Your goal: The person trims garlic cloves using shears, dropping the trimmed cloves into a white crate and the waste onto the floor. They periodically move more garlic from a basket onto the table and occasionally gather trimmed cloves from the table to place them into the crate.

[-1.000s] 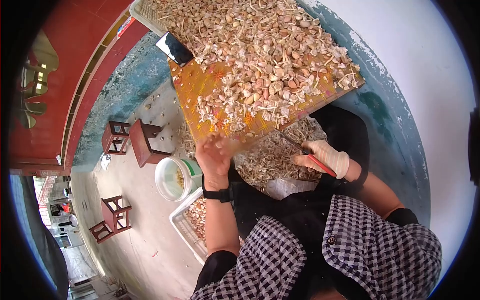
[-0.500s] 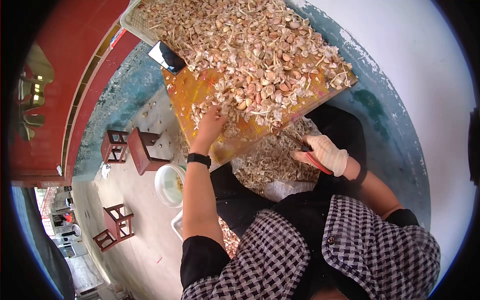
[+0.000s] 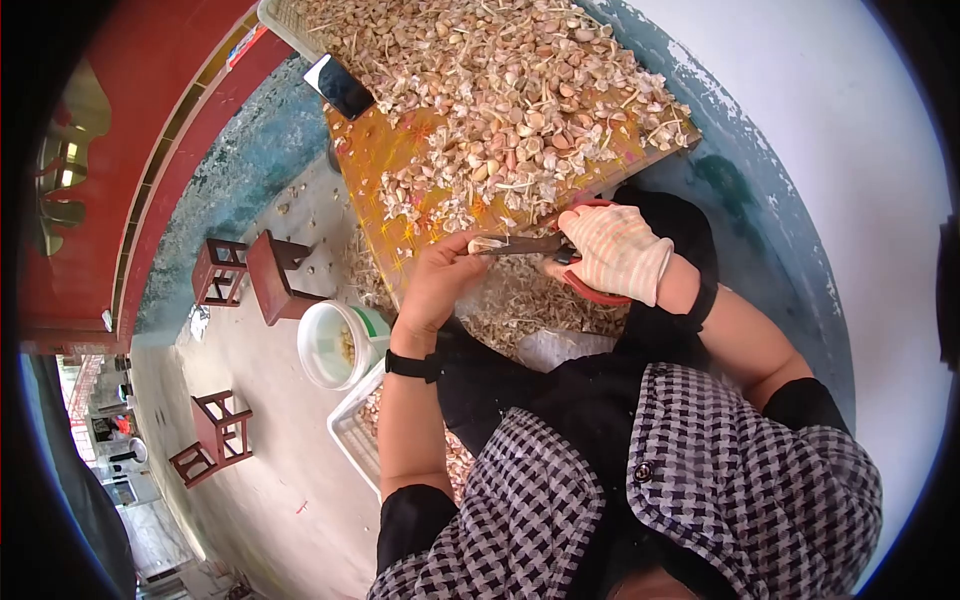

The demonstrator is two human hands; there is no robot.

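Note:
Bare, with a black band at the wrist, my left hand (image 3: 438, 282) pinches a garlic clove (image 3: 484, 244) between thumb and fingertips. My right hand (image 3: 618, 248), in a striped knit glove, grips red-handled scissors (image 3: 528, 246). The blades point left and meet the clove; whether they are parted there is too small to tell. Both hands are just off the near edge of a table with a yellow-orange patterned cover (image 3: 372, 150). A large heap of garlic cloves (image 3: 500, 110), with loose skins and stalks, lies on that table.
A phone (image 3: 340, 88) rests at the table's left edge. A white bucket (image 3: 328, 345) and a white basket (image 3: 345, 428) of cloves stand left of my legs. Garlic skins (image 3: 500, 315) cover the floor below. Dark red stools (image 3: 272, 280) stand farther left; a wall curves at right.
My left hand has left the heap and come back toward me with a garlic clove. My right hand has raised the scissors and swung their blades left to meet it.

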